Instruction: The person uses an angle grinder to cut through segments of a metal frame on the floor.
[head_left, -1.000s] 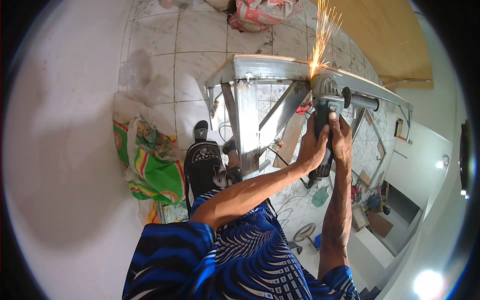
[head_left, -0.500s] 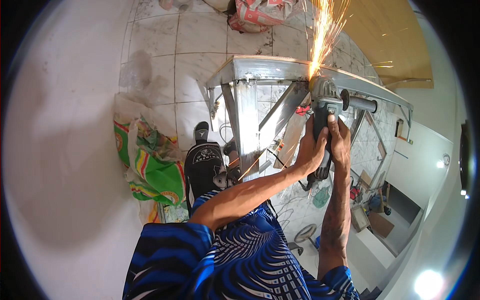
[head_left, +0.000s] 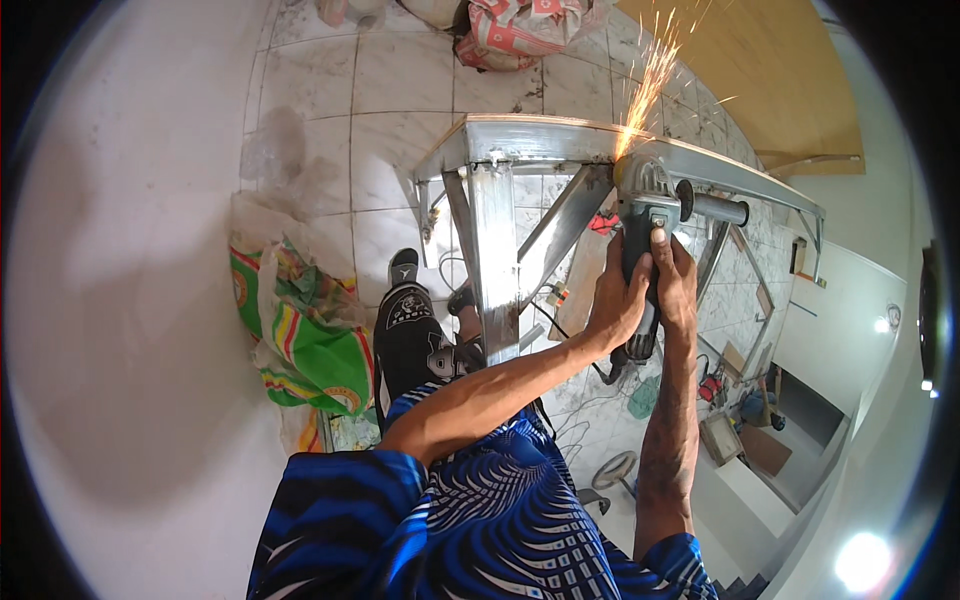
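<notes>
Both of my hands are closed around the body of an angle grinder (head_left: 645, 205). My left hand (head_left: 622, 300) grips its left side, and my right hand (head_left: 676, 280) wraps the right side with the thumb on top near the switch. A black side handle (head_left: 718, 208) sticks out to the right, with no hand on it. The grinder's disc edge meets the metal frame (head_left: 550, 140) where a diagonal brace (head_left: 565, 215) joins the long top bar. Sparks (head_left: 645, 90) fly up and away from that contact. An upright square leg (head_left: 492, 260) stands left of the grinder.
A green and white sack (head_left: 320, 350) lies on the floor by the left wall. Red and white bags (head_left: 520, 30) are at the far side, and a wooden board (head_left: 770, 80) at far right. Another metal frame (head_left: 755, 270) and cables lie on the tiles to the right.
The spark stream has become thinner and shorter. The grinder has shifted very slightly left, with both hands still around it.
</notes>
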